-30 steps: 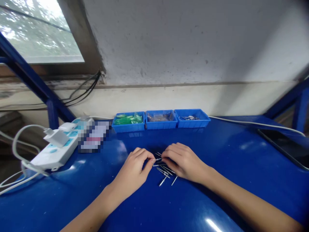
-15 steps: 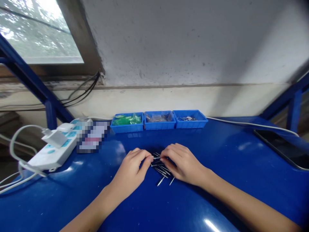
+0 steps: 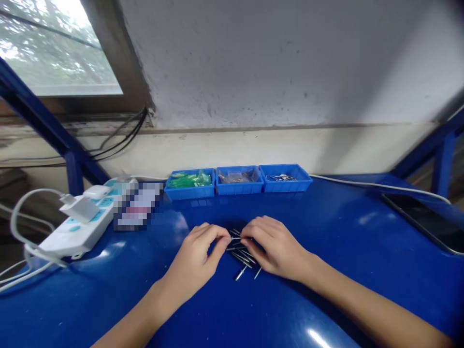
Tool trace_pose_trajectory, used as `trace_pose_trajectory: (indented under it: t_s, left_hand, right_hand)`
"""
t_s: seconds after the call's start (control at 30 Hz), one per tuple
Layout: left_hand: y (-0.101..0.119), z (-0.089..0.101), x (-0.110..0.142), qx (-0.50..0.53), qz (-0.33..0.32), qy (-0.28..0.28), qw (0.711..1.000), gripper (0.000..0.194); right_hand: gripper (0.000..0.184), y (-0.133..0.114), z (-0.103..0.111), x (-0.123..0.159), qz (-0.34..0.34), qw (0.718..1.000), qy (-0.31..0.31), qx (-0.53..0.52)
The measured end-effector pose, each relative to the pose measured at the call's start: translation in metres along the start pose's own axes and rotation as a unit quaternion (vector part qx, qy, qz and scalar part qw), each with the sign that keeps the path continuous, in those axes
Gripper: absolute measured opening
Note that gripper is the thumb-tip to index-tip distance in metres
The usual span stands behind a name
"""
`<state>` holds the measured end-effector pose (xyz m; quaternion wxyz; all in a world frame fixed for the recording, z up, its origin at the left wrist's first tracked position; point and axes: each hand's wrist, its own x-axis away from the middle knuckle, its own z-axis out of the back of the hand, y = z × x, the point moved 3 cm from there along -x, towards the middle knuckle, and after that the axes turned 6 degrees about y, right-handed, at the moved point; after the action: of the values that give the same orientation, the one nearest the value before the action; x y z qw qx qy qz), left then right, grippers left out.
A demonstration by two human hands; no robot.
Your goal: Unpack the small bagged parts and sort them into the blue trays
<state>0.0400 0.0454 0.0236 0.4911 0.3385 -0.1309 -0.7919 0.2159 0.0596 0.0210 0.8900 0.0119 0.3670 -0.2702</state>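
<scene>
Nearby, on the glossy blue desk (image 3: pixel 232 309), a loose pile of slim metal pins (image 3: pixel 248 261) lies between the two hands, some crossing one another. Just beyond its near edge, the left hand (image 3: pixel 205 251) has thumb and forefinger narrowed on the left end of one metal pin (image 3: pixel 235 238); the right hand (image 3: pixel 275 247) pinches the right end, so the pin lies level between them. To the left stands a white power strip (image 3: pixel 78 237) with plugged-in adapters; far to the right lies a dark phone (image 3: pixel 422 222).

Farther off, three blue bins sit side by side by the wall (image 3: pixel 232 147). The left bin (image 3: pixel 190 194) holds green items in clear plastic; the middle bin (image 3: pixel 239 188), a clear bag whose contents are too small to tell; the right bin (image 3: pixel 288 186), loose metal pins like those in the pile.
</scene>
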Motion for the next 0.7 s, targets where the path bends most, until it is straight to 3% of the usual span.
trace_pose_trajectory:
  t_s: [0.1, 0.17, 0.23, 0.27, 0.33, 0.43, 0.5, 0.6, 0.7]
  left_hand:
    - [-0.006, 0.004, -0.002, -0.027, -0.005, -0.031, 0.999, 0.019]
    - [-0.013, 0.006, -0.003, -0.062, -0.016, -0.066, 0.996, 0.024]
    - [-0.022, 0.005, -0.002, -0.094, -0.033, -0.102, 0.99, 0.026]
    - [-0.026, 0.003, -0.002, -0.105, -0.039, -0.116, 0.987, 0.023]
    - [-0.031, 0.0, -0.001, -0.111, -0.042, -0.134, 0.984, 0.016]
    - [-0.031, -0.005, 0.0, -0.103, -0.035, -0.141, 0.984, 0.013]
    - [-0.025, -0.007, 0.0, -0.095, -0.031, -0.137, 0.985, 0.013]
    - [-0.016, -0.008, -0.001, -0.079, -0.028, -0.125, 0.989, 0.012]
    - [-0.011, -0.008, -0.002, -0.059, -0.03, -0.103, 0.992, 0.012]
  right_hand:
    - [0.005, 0.011, 0.015, -0.002, 0.025, 0.998, 0.049, 0.037]
    - [0.004, 0.032, 0.036, -0.004, 0.003, 0.984, 0.139, 0.111]
    - [0.01, 0.061, 0.057, -0.002, -0.104, 0.942, 0.237, 0.213]
    - [0.021, 0.075, 0.064, 0.002, -0.173, 0.922, 0.245, 0.245]
    - [0.044, 0.098, 0.068, 0.01, -0.273, 0.901, 0.208, 0.265]
    - [0.054, 0.104, 0.053, 0.021, -0.334, 0.905, 0.132, 0.229]
    - [0.051, 0.091, 0.037, 0.021, -0.314, 0.928, 0.1, 0.173]
    - [0.046, 0.062, 0.015, 0.013, -0.222, 0.969, 0.052, 0.092]
    - [0.041, 0.035, 0.005, 0.006, -0.133, 0.99, 0.005, 0.046]
